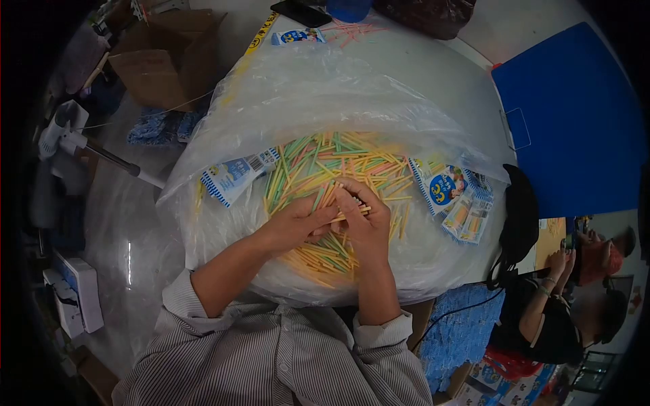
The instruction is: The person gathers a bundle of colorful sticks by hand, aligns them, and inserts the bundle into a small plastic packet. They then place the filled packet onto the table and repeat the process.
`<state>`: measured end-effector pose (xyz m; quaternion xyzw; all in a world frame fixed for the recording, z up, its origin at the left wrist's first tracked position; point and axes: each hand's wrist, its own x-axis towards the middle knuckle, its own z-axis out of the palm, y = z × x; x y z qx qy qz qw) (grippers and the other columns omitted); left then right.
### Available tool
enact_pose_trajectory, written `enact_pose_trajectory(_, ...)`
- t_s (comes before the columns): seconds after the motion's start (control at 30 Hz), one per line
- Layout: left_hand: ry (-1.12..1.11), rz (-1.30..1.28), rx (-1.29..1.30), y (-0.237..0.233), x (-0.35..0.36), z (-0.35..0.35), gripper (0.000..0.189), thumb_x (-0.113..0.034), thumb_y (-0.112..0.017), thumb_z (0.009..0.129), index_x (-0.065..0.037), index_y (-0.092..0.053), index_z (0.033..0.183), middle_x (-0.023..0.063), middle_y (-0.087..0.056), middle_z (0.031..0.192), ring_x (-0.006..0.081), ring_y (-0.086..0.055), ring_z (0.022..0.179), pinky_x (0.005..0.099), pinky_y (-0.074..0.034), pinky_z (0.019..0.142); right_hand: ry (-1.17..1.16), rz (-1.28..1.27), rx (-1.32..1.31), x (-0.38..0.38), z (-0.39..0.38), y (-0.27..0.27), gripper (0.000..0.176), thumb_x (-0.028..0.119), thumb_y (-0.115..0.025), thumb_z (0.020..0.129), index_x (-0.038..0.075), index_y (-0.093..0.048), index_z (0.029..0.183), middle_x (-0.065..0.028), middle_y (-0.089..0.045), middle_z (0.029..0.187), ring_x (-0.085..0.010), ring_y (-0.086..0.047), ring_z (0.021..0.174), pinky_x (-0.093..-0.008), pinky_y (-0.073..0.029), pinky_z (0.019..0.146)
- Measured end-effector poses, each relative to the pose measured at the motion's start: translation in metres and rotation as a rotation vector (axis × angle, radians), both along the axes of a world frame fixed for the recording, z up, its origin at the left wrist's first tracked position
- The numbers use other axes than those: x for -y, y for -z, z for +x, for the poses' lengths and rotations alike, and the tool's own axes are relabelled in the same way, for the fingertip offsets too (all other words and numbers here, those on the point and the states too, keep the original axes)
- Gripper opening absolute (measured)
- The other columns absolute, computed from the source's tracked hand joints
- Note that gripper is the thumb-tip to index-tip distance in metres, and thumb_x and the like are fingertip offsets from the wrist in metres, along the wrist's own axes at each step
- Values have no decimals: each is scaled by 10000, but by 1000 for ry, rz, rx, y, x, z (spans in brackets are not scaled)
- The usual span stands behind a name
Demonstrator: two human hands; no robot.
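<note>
A heap of thin coloured sticks (338,166), yellow, green, orange and pink, lies in a large clear plastic bag (298,88) on the table. My left hand (294,222) and my right hand (362,220) meet over the near part of the heap. Both close on a small bundle of sticks (352,213) held between them, its ends poking out to the right. Blue and white printed packets lie beside the heap: one on the left (233,176), several on the right (450,193).
A blue board (572,115) lies at the right. A cardboard box (169,57) stands at the far left, a white device (78,294) near left. Another person (569,298) sits at lower right. A phone (301,12) and a packet (298,37) lie at the far edge.
</note>
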<state>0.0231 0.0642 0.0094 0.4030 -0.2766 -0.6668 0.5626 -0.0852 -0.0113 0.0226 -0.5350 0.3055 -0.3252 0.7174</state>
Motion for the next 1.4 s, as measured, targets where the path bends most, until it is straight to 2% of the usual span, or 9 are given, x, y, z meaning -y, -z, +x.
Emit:
enact_pose_trajectory(0.33,-3,30,37,-2,1,0,180,-238,-421,860,-69,-446,916,-43,-415,676,24,-346,555,157,-292,469,40,6,-36,-2,1,-2,97,32,-541,758,-4,-533,847,-24,-524,734,-46,-474,527,-161,-387,418)
enact_pose_trajectory(0.5,-42,41,16,0,0,-1,208,-247,-409,864,-78,-440,983,-47,-411,701,21,-339,569,154,-291,471,62,-73,34,-4,2,0,118,81,-519,786,30,-514,892,-13,-518,800,-36,-475,599,-158,-379,452)
enact_pose_trajectory(0.63,-23,-6,16,-3,1,-1,203,-246,-408,865,-76,-442,969,-47,-408,694,19,-334,562,153,-288,468,51,-53,-22,-3,3,-5,121,70,-519,781,5,-517,883,-25,-518,775,-47,-485,670,-157,-408,485)
enact_pose_trajectory(0.7,-4,-8,91,-6,1,-1,196,-247,-403,867,-73,-443,948,-46,-408,686,18,-329,554,152,-283,462,33,-181,-86,-1,2,-4,111,69,-518,781,4,-530,870,-16,-516,755,-44,-481,674,-155,-402,493)
enact_pose_trajectory(1.03,-22,7,103,-3,1,-2,198,-254,-406,865,-69,-456,913,-46,-409,654,25,-331,531,159,-283,454,10,-37,-9,-2,0,1,124,61,-505,786,3,-509,895,-21,-511,747,-40,-468,662,-170,-386,463)
enact_pose_trajectory(1.23,-32,1,144,-6,1,-3,204,-255,-409,863,-59,-458,894,-42,-408,638,32,-342,528,167,-287,451,25,-103,-40,0,0,1,133,49,-509,780,-5,-501,901,-30,-506,805,-49,-477,690,-172,-405,512)
enact_pose_trajectory(1.3,-25,-9,135,-3,1,-3,209,-257,-414,861,-54,-456,889,-41,-404,635,32,-344,530,168,-288,451,-6,18,-99,-2,1,-9,114,45,-525,769,0,-518,874,-27,-507,817,-55,-479,708,-173,-413,541)
enact_pose_trajectory(1.33,-27,-8,133,-1,1,-3,209,-257,-414,861,-54,-456,889,-41,-404,635,32,-344,530,168,-288,451,-7,19,-102,-2,1,-6,114,45,-525,769,0,-518,874,-27,-507,817,-55,-479,708,-173,-413,541)
enact_pose_trajectory(1.4,-25,-25,153,2,1,-3,209,-258,-413,861,-53,-453,882,-38,-401,636,33,-341,527,168,-288,451,15,-161,-72,-2,3,1,106,14,-524,762,9,-537,867,13,-503,679,-16,-436,547,-148,-344,432)
